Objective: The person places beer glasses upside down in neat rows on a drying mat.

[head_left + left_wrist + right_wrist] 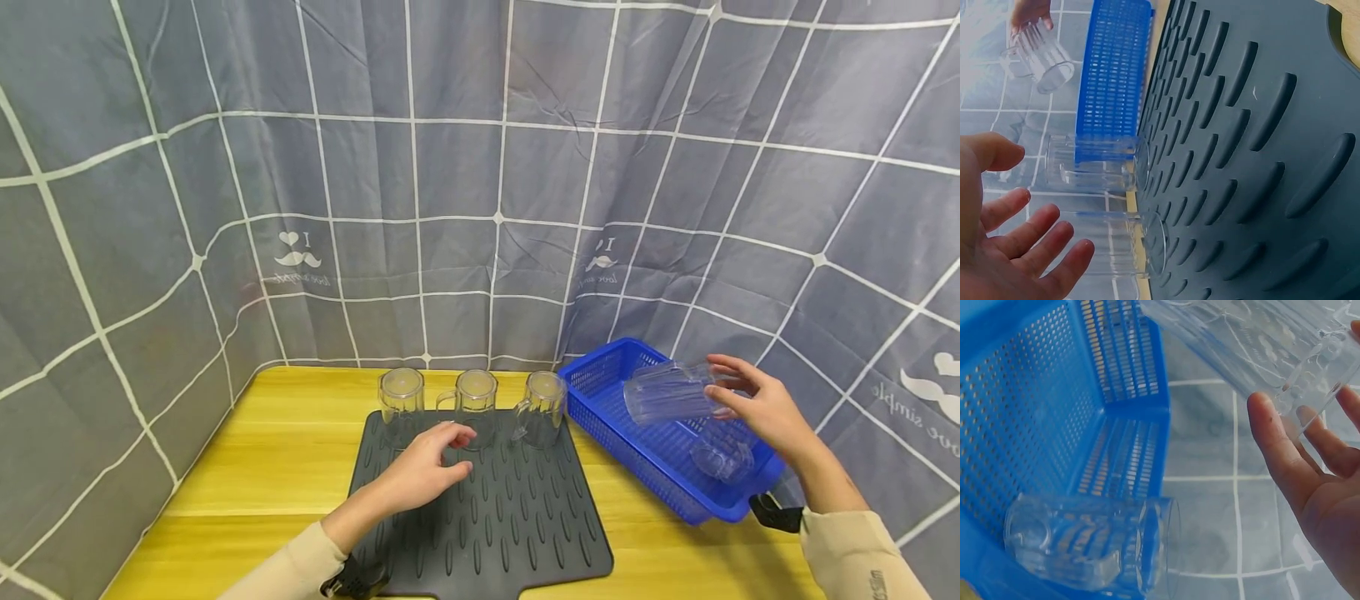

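- Held item: clear ribbed glass mug (667, 394), cylindrical, transparent, fine vertical flutes along the wall; tilted well over, mouth end toward the left.
- Position: in the air over the blue perforated plastic basket (637, 468), at the right of the yellow wood-grained table (247, 467).
- Right hand (765, 412): pinches the mug near its base, thumb on one side, fingers on the other.
- Left hand (431, 464): fingers loosely spread, thumb apart, over the dark grey ridged mat (480, 533) and near the middle of three clear upturned glass mugs (477, 407). These stand in a row along the mat's far edge.
- Left wrist view: shows the handle (1009, 55) of the held mug, hard to make out from the head, and a gap between mug and basket. Only two of the row appear here.
- Right wrist view: shows the thick base at the thumb, plus a second clear glass mug (1091, 544) on its side in the basket, rim outlined; from the head this one is blurred.
- Head view alone: full row of three.
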{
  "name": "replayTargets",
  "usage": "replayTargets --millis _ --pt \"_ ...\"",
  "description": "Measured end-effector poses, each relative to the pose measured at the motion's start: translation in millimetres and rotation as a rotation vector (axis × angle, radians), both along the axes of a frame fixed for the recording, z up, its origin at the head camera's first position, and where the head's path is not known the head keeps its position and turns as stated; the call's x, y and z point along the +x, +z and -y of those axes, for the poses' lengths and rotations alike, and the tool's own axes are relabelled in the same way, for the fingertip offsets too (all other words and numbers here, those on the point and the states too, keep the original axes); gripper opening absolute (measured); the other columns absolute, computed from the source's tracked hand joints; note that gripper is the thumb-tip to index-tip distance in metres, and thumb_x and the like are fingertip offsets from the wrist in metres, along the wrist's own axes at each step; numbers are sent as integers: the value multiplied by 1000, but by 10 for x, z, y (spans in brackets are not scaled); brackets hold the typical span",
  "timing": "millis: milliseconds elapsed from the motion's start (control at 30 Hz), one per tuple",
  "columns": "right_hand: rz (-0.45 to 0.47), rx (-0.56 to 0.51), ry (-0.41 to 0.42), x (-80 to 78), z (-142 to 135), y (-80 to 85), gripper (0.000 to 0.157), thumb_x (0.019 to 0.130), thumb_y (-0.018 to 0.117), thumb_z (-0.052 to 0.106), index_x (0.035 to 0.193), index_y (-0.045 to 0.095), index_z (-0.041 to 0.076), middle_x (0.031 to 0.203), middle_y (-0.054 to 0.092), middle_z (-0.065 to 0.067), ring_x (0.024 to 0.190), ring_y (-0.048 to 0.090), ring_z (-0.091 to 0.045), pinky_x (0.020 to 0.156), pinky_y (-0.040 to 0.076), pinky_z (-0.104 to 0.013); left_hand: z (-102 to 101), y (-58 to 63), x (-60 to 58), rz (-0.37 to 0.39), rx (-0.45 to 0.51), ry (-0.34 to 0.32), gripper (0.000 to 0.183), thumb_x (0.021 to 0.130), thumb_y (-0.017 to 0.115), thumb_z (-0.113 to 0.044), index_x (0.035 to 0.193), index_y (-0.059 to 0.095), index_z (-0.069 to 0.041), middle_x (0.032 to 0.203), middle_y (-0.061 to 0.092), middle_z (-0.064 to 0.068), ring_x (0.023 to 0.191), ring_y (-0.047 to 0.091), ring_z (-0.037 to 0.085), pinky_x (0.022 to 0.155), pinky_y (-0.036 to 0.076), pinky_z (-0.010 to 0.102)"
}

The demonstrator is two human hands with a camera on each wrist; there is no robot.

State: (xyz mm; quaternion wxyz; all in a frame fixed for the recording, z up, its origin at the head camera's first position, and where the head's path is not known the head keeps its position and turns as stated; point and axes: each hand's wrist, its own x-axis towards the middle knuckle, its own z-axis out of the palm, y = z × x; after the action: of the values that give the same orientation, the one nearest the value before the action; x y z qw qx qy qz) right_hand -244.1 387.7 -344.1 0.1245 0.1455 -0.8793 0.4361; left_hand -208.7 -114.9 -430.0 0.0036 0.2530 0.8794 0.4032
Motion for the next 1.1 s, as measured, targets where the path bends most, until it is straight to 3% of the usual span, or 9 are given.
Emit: replayTargets --millis 67,233,633,1100 --pt "8 -42 19 18 29 -1 53 98 65 12 148 48 12 125 54 16 99 60 9 69 61 -31 -13 -9 -2 1 4 -6 37 97 65 -27 133 59 -19 122 60 -5 113 57 18 85 52 35" --pt "23 -129 74 21 109 2 51 100 62 8 148 49 14 124 56 23 104 60 7 70 61 -30 -8 -10 2 -8 10 -5 38 97 65 -28 133 59 -20 121 60 -6 111 57 17 83 51 33" --pt "72 -308 212 67 214 -61 47 103 55 6 149 47 12 128 61 12 107 64 -3 75 61 -30 -31 -11 0 14 43 -33 37 99 63 -33 134 58 -21 122 60 -6 113 57 17 86 52 32" --pt "121 -345 279 67 573 -209 46 103 54 6 149 45 6 130 59 9 103 66 -8 76 61 -33 -92 -20 -3 42 74 -49 38 102 59 -37 137 57 -21 123 60 -6 117 58 25 86 51 33"
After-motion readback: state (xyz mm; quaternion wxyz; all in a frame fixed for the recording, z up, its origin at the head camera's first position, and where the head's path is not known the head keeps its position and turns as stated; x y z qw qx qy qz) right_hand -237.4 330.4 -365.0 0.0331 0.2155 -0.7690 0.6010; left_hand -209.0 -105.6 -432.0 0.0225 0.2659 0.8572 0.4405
